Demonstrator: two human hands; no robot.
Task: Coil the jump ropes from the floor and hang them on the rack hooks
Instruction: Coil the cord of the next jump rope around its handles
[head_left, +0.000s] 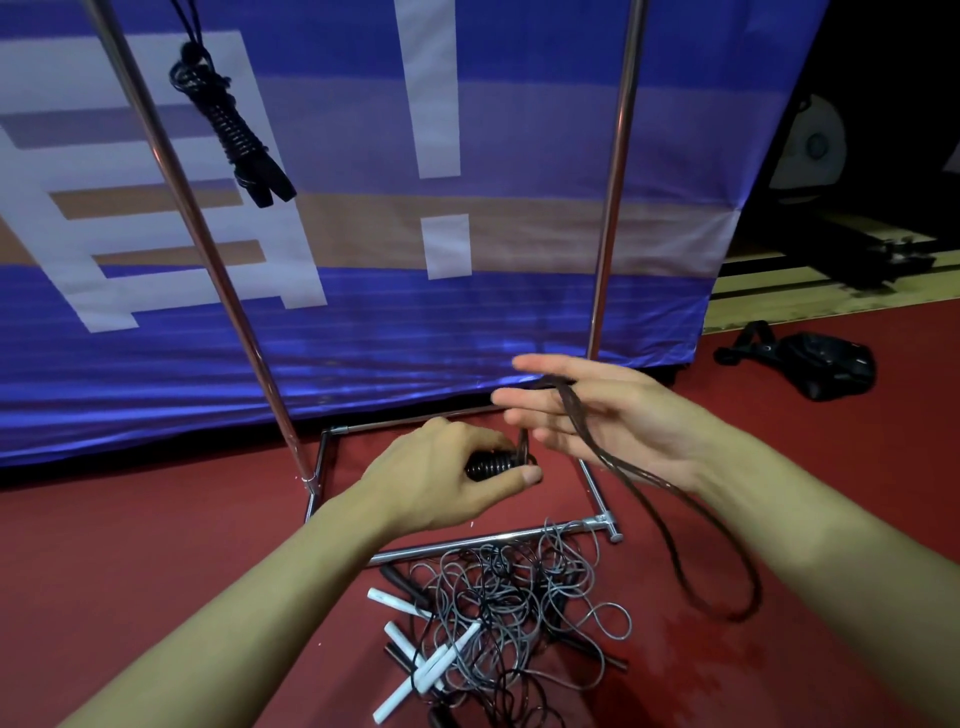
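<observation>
The left hand (457, 475) grips a tightly wound black bundle of jump rope (491, 464), fingers and thumb curled round it just above the red floor (156, 545). The right hand (597, 415) is held open, fingers straight and spread, with the dark loose strands of the same rope draped across them; from there a long loop (727, 561) sags down and to the right, nearly reaching the floor.

The risk lies in that open hand — nothing pinches the strands, so a tilt of the fingers could let them slide off and the loop drop into the pile. The wound turns under the left thumb could also spring loose if the grip eases, undoing the coil.

Directly below and between the forearms lies the tangled heap of grey and black ropes (519, 613) with white handles (426, 670), touching the rack's chrome base bar (467, 545). A dangling loop could snag there. Beyond the hands, the rack's uprights (208, 249) rise in front of a blue banner (519, 130), and one finished black coil (228, 124) already hangs high on the left. A black bag (826, 364) lies well apart on the right.
</observation>
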